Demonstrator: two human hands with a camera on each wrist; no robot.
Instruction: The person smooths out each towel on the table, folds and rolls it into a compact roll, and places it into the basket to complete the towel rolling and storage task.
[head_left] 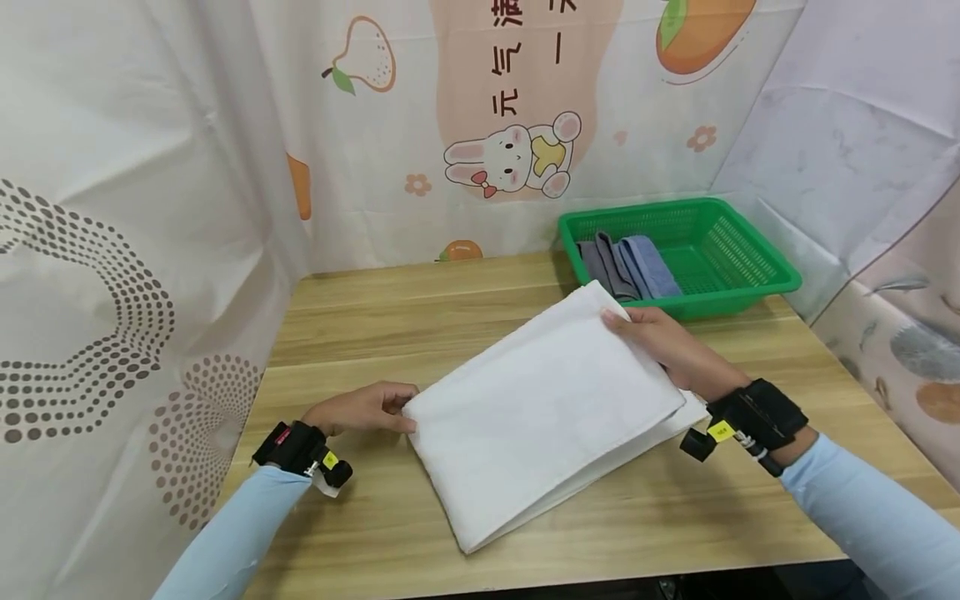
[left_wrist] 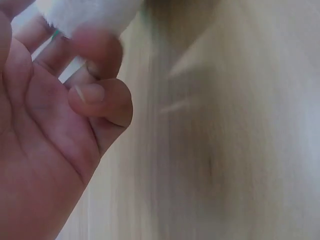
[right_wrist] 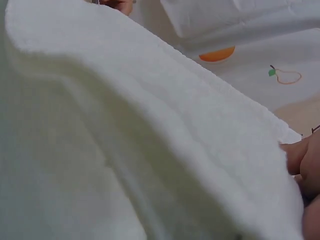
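A folded white towel [head_left: 536,408] slants over the wooden table, its layers parted along the front right side. My left hand [head_left: 367,408] pinches the towel's left corner between thumb and fingers; in the left wrist view a fluffy white end [left_wrist: 95,15] sits at its fingertips. At the far right corner my right hand [head_left: 667,346] grips the towel, thumb on top and the other fingers hidden beneath. The right wrist view shows the towel [right_wrist: 200,115] close up, with a gap between its layers and the right-hand fingers [right_wrist: 310,165] at its edge.
A green plastic basket [head_left: 750,292] stands at the back right, just behind the right hand. Inside it lie a folded grey cloth [head_left: 603,265] and a folded blue cloth [head_left: 648,267]. Printed curtains [head_left: 375,200] close off the back and sides of the wooden table [head_left: 360,517].
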